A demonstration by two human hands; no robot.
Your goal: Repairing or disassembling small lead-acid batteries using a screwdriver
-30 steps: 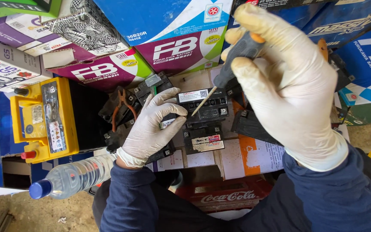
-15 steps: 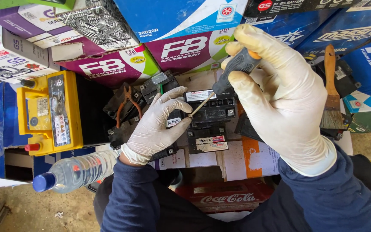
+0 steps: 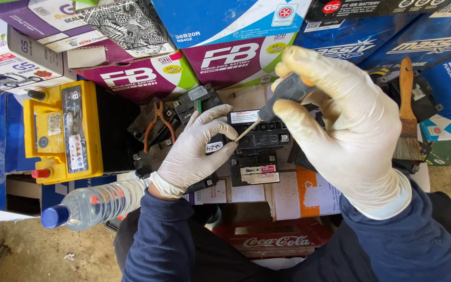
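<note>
Small black battery (image 3: 257, 143) is steadied by the left hand (image 3: 194, 151); right hand (image 3: 340, 120) fingers clench a screwdriver (image 3: 272, 107), whose tip may slip and touch the terminals.

small black battery (image 3: 259, 143), upright; screwdriver (image 3: 267, 112) tilted, tip touching

Dirt floor (image 3: 22, 250): red crate (image 3: 277, 241) (cardboard atop), plastic bottle (image 3: 92, 203).
</note>
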